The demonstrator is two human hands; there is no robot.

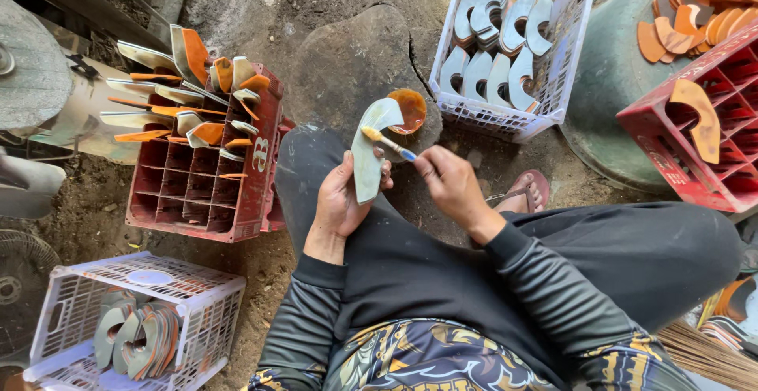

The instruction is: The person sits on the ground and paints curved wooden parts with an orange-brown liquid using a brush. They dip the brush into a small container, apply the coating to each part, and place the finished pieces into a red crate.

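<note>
Bare dirt ground fills the frame, with 2 red crates (207,171) (695,134) at left and right and a white basket (512,47) of grey cut-outs at upper centre. Near the middle, the left hand (341,201) is curled around a grey curved sole piece (369,150), held upright, while the right hand (450,182) pinches a small brush (388,144) whose tip touches the piece's upper edge — the gluing step looks underway. Judging from this, the next move calls for a steady stroke along the edge, or a fresh dip into the orange glue dish (409,109) just above.
</note>
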